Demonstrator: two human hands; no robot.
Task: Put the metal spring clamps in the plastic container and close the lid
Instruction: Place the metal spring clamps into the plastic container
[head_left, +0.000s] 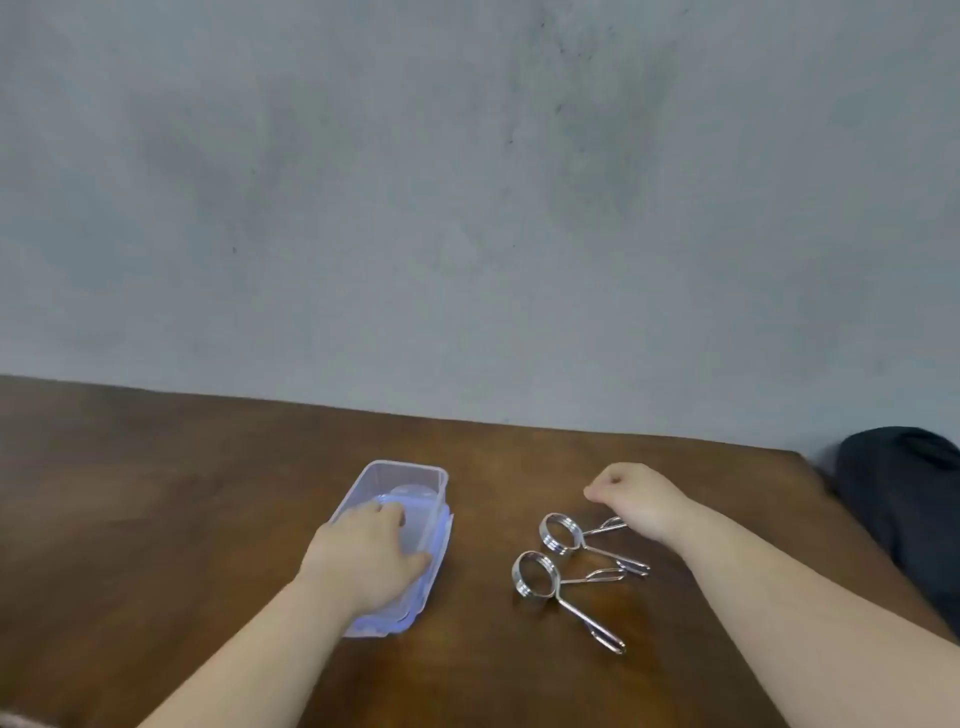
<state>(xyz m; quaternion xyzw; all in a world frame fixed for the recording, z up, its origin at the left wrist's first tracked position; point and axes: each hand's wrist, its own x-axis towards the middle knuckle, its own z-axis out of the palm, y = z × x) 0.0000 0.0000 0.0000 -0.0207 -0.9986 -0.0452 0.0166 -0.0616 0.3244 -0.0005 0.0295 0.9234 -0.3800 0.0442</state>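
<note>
On the wooden table (182, 493), the left hand (369, 558) lies palm down on the plastic container (400, 483), fingers spread over its near part; the blue lid (439, 540) seems to lie under it. Right of the container, well apart, the two metal spring clamps (558, 532) lie untouched. Just right of them the right hand (636, 499) hovers in a loose fist, holding nothing. The risk I see: the light container may slide, because the hand only presses it.

Two spring clamps (550, 532) (536, 574), one plastic container (410, 480), two hands (366, 553) (636, 499).
</note>
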